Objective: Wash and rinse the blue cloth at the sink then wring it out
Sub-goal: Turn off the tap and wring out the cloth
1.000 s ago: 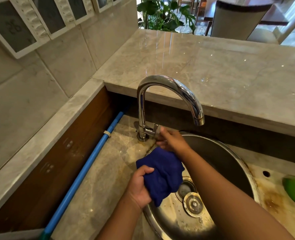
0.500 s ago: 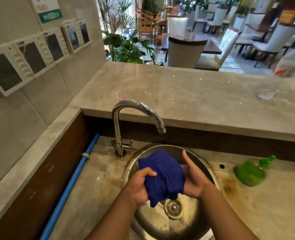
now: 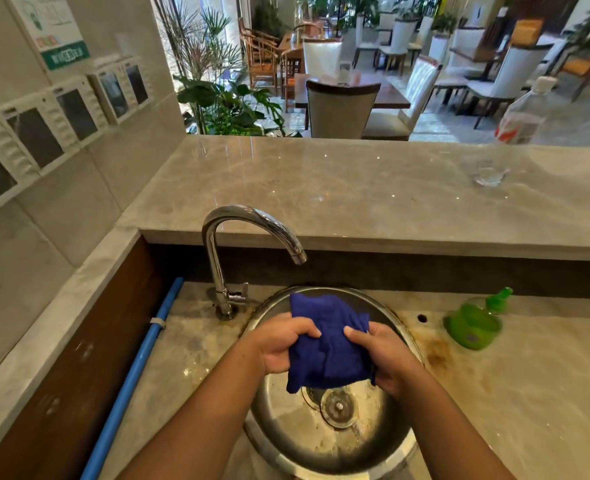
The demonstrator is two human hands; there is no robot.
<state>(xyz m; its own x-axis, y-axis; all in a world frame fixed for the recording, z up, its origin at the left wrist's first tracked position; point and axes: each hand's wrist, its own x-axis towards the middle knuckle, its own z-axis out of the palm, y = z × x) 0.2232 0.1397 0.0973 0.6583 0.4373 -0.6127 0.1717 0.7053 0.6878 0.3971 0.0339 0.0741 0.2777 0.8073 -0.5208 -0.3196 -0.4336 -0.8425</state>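
A pale, polished marble counter (image 3: 355,188) is stretching across in front of you, with a dining room of white chairs and leafy plants lying beyond it. Below its ledge, a round stainless-steel sink (image 3: 383,441) is sitting in a stained stone worktop, its metal dulled with water marks around the drain strainer (image 3: 338,407).

Compared with half a second ago, you are now gripping the blue cloth (image 3: 324,344) from both sides: your right hand (image 3: 383,355), which was open against the cloth's edge then, is now closing its fingers onto the right side, thumb pressing on top. Your left hand (image 3: 279,344) is staying clamped on the left side, fingers curled into the fabric. The cloth is hanging between your hands above the sink bowl, over the drain, bunched and creased, its soft nap looking deep blue.

The curved chrome tap (image 3: 252,223) is arching to the upper left of the cloth, and no water is showing at its spout. A squat green soap bottle (image 3: 473,323) is standing on the worktop to the right, and a blue pipe (image 3: 137,368) is running along the wooden panel on the left.
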